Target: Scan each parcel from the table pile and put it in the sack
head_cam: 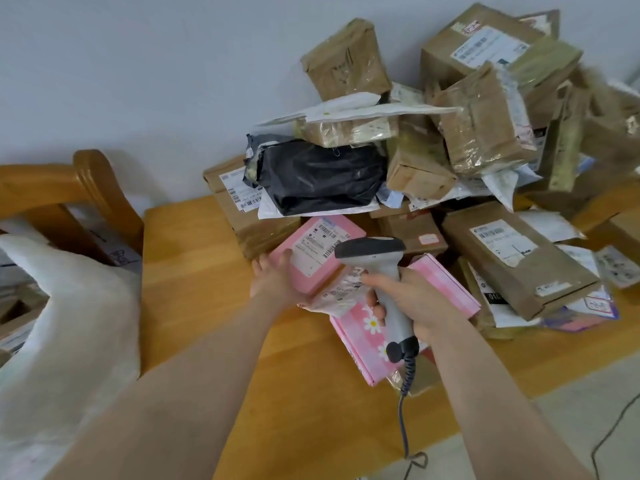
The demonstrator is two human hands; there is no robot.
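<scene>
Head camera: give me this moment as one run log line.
step: scan | left hand: holds pink parcel | right hand: grips scanner aimed at it | sack: parcel not yet in

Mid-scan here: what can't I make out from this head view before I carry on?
- Head view: pink parcel label print, too small to read.
- Head view: how the left hand holds it; the parcel partly hides the fingers.
- Head view: scanner window faces away; the right hand covers the trigger.
- Head view: most of the sack inside, behind its own wall and cut off by the left edge.
</scene>
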